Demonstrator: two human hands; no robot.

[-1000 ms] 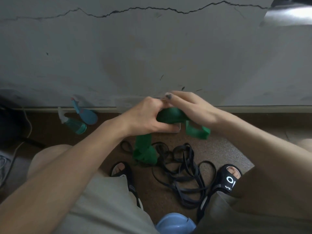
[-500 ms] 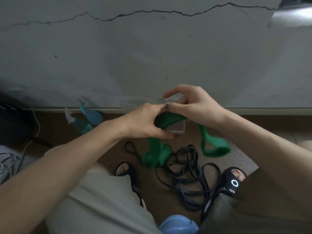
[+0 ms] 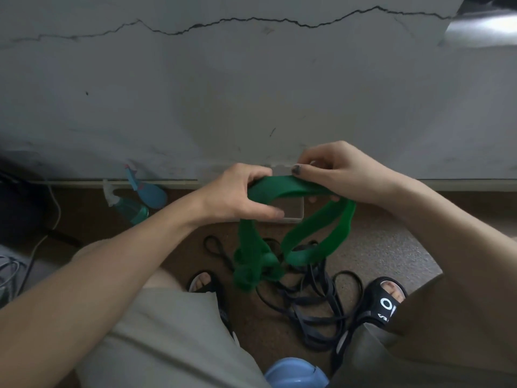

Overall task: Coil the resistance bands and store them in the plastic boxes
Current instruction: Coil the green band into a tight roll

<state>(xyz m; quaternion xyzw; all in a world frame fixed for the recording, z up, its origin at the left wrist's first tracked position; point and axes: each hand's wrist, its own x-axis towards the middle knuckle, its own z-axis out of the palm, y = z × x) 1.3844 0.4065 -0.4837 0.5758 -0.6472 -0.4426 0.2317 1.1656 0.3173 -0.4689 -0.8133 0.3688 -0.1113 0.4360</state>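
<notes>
A wide green resistance band (image 3: 291, 189) stretches between both hands above the floor. My left hand (image 3: 240, 194) grips its left end, fingers curled round it. My right hand (image 3: 338, 172) pinches the right end between thumb and fingers. Two loops of the band hang down, one bunched and blurred (image 3: 251, 264), one open (image 3: 321, 236). Thin black resistance bands (image 3: 310, 301) lie tangled on the floor between my feet. A clear plastic box (image 3: 291, 208) stands on the floor by the wall, partly hidden behind my hands and the band.
A cracked grey wall (image 3: 251, 93) rises straight ahead. Two spray bottles (image 3: 140, 197) lie at its foot on the left. White cables (image 3: 42, 236) run along the far left. A blue round object (image 3: 293, 373) shows at the bottom edge. My sandalled feet (image 3: 383, 301) flank the black bands.
My hands have drawn apart, my right hand moving right and up, so the green band spans them flat. The hanging loop on the right has grown longer.
</notes>
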